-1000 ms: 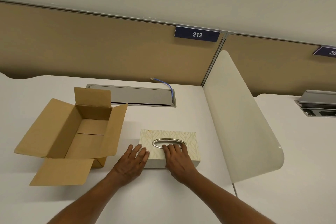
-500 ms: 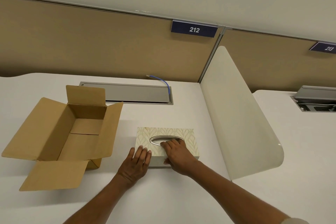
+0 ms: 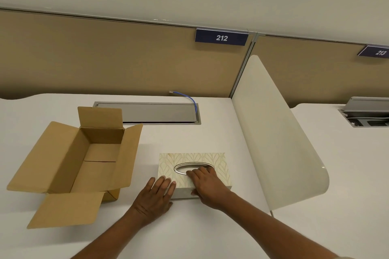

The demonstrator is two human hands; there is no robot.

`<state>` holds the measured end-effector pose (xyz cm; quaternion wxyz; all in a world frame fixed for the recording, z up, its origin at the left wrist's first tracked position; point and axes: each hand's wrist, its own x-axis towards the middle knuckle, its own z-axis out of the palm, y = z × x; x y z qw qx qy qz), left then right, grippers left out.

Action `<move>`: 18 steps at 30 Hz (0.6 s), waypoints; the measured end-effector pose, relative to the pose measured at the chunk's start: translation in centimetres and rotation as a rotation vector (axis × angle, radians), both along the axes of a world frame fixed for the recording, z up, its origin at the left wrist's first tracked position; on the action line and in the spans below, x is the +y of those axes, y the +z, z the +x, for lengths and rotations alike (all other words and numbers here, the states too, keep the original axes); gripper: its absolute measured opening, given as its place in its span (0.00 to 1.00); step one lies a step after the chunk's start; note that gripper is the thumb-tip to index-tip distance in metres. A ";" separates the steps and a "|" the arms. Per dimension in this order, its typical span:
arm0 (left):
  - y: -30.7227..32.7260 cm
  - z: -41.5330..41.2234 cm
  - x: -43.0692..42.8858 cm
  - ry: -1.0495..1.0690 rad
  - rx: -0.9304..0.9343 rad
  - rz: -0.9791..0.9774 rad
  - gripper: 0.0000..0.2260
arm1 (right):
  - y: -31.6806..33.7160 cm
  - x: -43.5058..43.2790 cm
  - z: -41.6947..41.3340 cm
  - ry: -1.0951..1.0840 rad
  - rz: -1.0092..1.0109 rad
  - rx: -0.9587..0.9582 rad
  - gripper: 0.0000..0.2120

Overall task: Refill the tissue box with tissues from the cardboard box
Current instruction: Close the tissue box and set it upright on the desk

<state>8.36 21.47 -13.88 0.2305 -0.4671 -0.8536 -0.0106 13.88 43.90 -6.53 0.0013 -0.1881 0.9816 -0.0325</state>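
Nearest me, two bare forearms reach out over the white tabletop (image 3: 210,235). The left hand (image 3: 154,198) lies flat and spread, palm down, fingertips (image 3: 166,181) up against the near left corner of the tissue box (image 3: 192,160); it grips nothing. The right hand (image 3: 207,186) rests on the box's near edge with fingers curled at the rim of the oval slot (image 3: 192,168), thumb on the front wall; whether it is really gripping or only pressing, I cannot tell. The tissue box sits flat, patterned in pale leaf shapes, and nothing sticks up out of its slot from where I stand. Just to its left, apart from it, the cardboard box (image 3: 84,153) stands with all four flaps folded open; only its bare bottom shows inside. Farther back, a grey cable hatch (image 3: 147,112) is set into the tabletop, a blue cable (image 3: 192,101) looping at its right end. A cream divider (image 3: 273,132) rises on the right. Behind, a tan partition carries a sign (image 3: 221,37) reading 212.
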 end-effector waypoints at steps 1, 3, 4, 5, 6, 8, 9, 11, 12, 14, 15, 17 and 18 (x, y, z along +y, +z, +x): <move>0.2 0.1 -0.2 -0.003 -0.068 -0.039 0.28 | 0.0 0.0 0.0 0.003 0.003 0.008 0.28; 1.1 0.2 -0.1 0.014 -0.201 -0.103 0.32 | 0.0 -0.1 0.1 0.009 0.015 0.022 0.29; 1.7 0.3 0.2 0.029 -0.255 -0.128 0.33 | 0.0 -0.1 0.2 0.011 0.020 0.023 0.29; 2.2 0.3 0.6 0.045 -0.312 -0.146 0.34 | 0.0 -0.2 0.3 0.011 0.023 0.024 0.29; 2.8 0.3 0.9 0.071 -0.371 -0.167 0.36 | -0.1 -0.2 0.4 0.006 0.025 0.028 0.28; 3.5 0.5 1.5 0.136 -0.445 -0.183 0.43 | -0.7 -0.3 0.8 -0.020 0.044 0.037 0.29; 3.6 0.7 1.7 0.165 -0.473 -0.189 0.45 | -1.0 -0.4 1.2 -0.034 0.067 0.032 0.29; 3.5 1.4 2.0 0.200 -0.528 -0.220 0.47 | -1.8 -1.0 1.9 -0.056 0.123 0.008 0.31; 3.3 1.7 2.0 0.204 -0.542 -0.225 0.47 | -2.3 -1.3 2.3 -0.072 0.136 -0.003 0.33; 3.0 2.0 2.0 0.215 -0.543 -0.231 0.47 | -2.7 -1.7 2.7 -0.105 0.132 -0.018 0.37; 3.0 2.1 2.0 0.224 -0.538 -0.238 0.47 | -2.7 -1.8 2.8 -0.110 0.128 -0.028 0.39; 3.0 2.1 2.0 0.232 -0.521 -0.262 0.46 | -2.6 -1.6 2.7 -0.096 0.128 -0.043 0.41; 3.3 2.0 2.0 0.232 -0.499 -0.273 0.45 | -2.4 -1.4 2.6 -0.088 0.134 -0.044 0.42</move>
